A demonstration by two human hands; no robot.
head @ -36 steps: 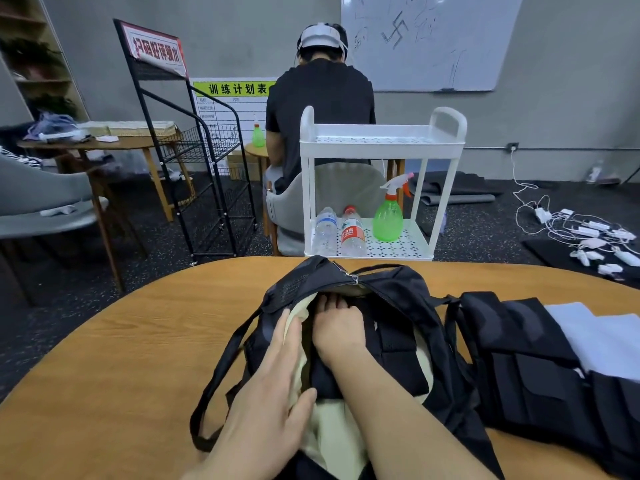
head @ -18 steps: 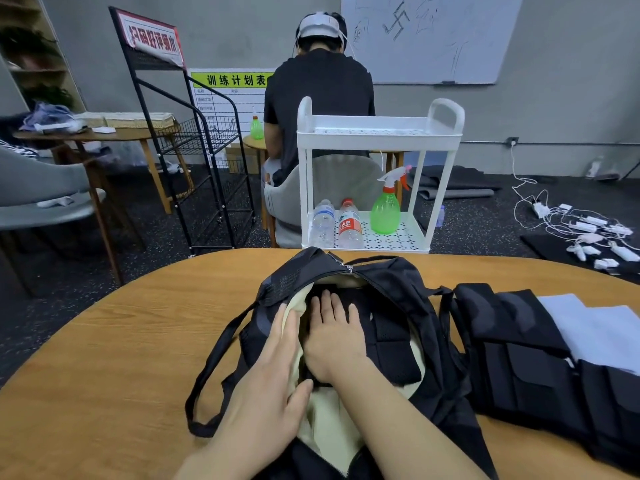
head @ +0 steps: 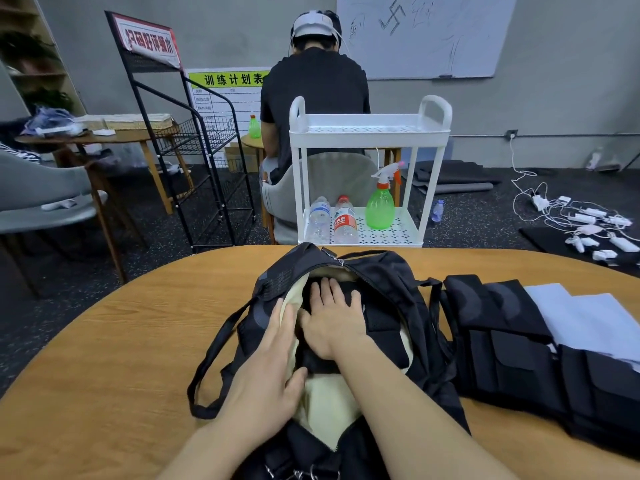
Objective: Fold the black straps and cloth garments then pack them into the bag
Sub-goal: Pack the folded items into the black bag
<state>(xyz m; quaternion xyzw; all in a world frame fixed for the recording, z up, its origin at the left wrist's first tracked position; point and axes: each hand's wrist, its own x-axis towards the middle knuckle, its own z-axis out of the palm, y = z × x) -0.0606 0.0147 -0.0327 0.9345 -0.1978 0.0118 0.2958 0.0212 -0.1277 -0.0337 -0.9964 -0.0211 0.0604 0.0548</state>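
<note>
A black bag (head: pixel 388 271) with a pale cream lining lies unzipped in the middle of the wooden table (head: pixel 121 341). Inside it sits a folded black padded strap piece (head: pixel 384 323). My right hand (head: pixel 332 320) lies flat on that piece, fingers straight and pointing away from me. My left hand (head: pixel 266 372) rests with straight fingers on the bag's left wall, holding the opening apart. To the right of the bag lies a long black strapped garment (head: pixel 519 348), and a light grey-white cloth (head: pixel 588 320) lies beyond it.
The bag's black carry loop (head: pixel 211 368) trails onto the table at left. Past the table's far edge stands a white cart (head: pixel 370 133) with bottles and a green sprayer. A person sits behind it, back turned. A black rack (head: pixel 194 161) stands at left.
My right hand's fingers have straightened out of the bag's far end and now lie flat on the black piece. My left hand stays on the bag's left wall.
</note>
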